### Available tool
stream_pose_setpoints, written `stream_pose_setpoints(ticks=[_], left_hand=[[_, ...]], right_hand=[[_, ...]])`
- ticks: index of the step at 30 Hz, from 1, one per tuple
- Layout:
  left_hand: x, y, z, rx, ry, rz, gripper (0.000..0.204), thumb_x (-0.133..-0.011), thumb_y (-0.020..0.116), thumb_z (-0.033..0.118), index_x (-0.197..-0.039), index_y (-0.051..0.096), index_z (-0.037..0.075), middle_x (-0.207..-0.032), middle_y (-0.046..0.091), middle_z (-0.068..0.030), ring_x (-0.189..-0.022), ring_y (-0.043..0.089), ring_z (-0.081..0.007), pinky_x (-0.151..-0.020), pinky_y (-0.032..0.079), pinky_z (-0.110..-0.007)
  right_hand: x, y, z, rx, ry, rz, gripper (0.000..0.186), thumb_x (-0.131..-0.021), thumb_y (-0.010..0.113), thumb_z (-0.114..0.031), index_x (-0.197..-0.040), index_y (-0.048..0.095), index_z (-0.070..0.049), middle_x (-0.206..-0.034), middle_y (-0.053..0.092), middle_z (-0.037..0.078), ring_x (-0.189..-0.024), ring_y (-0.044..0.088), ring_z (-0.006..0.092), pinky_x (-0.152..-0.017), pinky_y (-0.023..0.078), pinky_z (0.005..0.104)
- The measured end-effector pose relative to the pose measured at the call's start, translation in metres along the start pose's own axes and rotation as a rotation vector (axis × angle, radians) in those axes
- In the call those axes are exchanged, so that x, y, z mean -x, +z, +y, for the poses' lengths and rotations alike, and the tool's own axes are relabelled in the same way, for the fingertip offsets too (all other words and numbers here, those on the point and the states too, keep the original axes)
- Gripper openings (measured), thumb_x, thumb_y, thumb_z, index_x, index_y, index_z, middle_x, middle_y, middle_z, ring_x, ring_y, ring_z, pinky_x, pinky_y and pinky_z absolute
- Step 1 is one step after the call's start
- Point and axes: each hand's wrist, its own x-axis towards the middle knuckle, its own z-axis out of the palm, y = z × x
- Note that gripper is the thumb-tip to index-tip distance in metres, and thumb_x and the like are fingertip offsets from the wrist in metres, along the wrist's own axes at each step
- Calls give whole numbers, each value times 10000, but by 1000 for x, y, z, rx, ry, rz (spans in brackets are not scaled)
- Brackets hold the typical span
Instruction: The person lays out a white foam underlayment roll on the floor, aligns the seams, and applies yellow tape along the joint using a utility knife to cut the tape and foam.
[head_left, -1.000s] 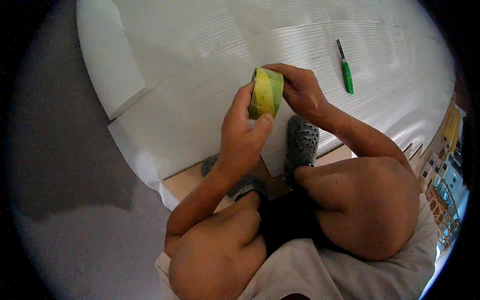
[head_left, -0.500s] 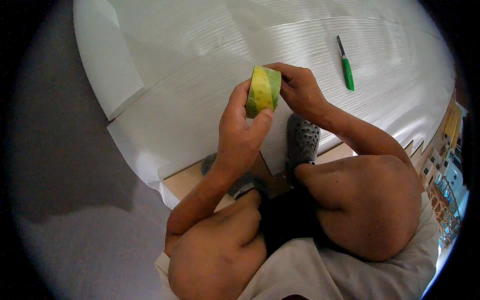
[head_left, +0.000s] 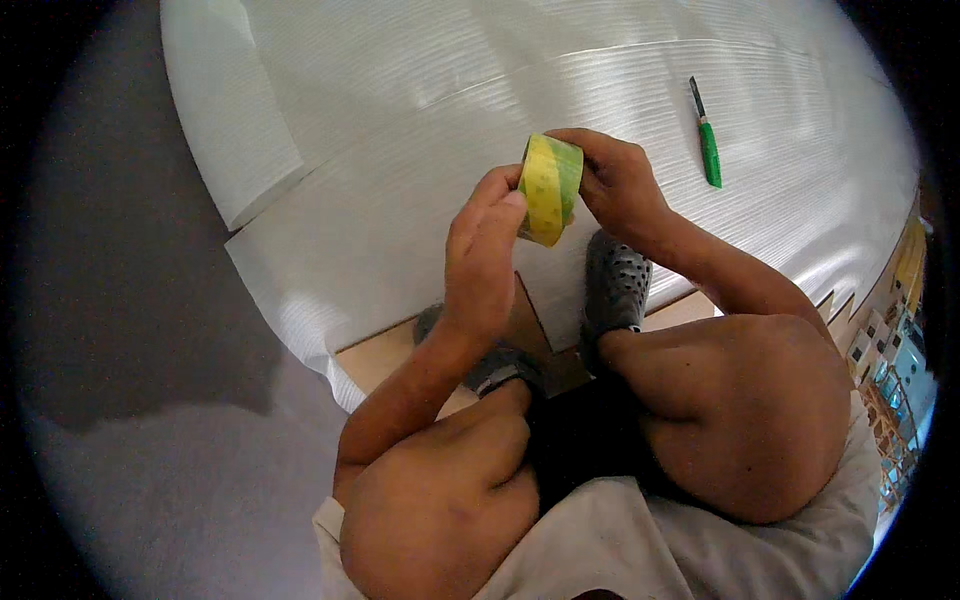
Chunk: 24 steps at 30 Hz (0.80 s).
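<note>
I hold a yellow and green roll of tape (head_left: 548,188) between both hands. My left hand (head_left: 483,255) grips its left side, with fingertips at the rim. My right hand (head_left: 617,185) is closed on its right side from behind, and part of its fingers is hidden by the roll. Beyond my right hand, a green-handled utility knife (head_left: 710,150) with its dark blade lies on the white ribbed foam sheeting (head_left: 380,150).
My bent legs and grey perforated clogs (head_left: 615,285) are below my hands. Pale boards (head_left: 385,365) show at the sheeting's near edge. Grey floor (head_left: 140,320) lies at the left; small mixed items (head_left: 890,370) crowd the far right.
The roll has turned and now sits slightly further right in the view. My left thumb has moved from its lower front up to its left edge, showing more of the back of that hand.
</note>
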Motion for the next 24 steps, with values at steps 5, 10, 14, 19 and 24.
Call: stream_pose_setpoints(ticks=[5,10,14,19,24], left_hand=[[0,-2,-2,-45,7,-30,412,-1025,364,219,-1253,589,-40,-1057,705,-148,-974,659,-206,-929,486,-345],[3,-1,-4,40,52,-3,366,-1004,354,137,-1200,602,-48,-1033,695,-133,-946,655,-183,-910,504,-336],[3,-2,-7,24,105,3,391,-959,347,116,-1207,598,-52,-1037,696,-138,-956,649,-189,-918,499,-334],[4,-5,-9,103,82,1,406,-926,353,95,-1209,596,-66,-1042,700,-148,-963,649,-196,-925,496,-334],[1,-4,-5,11,55,-60,539,-875,430,116,-1375,505,-70,-1191,684,-194,-1109,661,-258,-1009,480,-369]], right_hand=[[3,-2,0,68,-40,6,249,-978,591,-21,-1218,657,-13,-1039,726,193,-901,742,314,-792,592,400],[2,2,-1,94,-63,30,251,-970,604,-41,-1214,656,-15,-1054,717,200,-936,719,361,-806,580,421],[2,6,0,102,-66,38,250,-966,609,-45,-1210,655,-13,-1054,710,203,-944,707,383,-817,576,429],[2,6,1,113,-106,42,245,-966,614,-49,-1204,658,-13,-1042,708,199,-931,709,372,-803,575,431],[1,0,-7,4,80,-3,261,-976,615,-60,-1228,653,-7,-1021,726,191,-902,726,301,-800,578,403]])
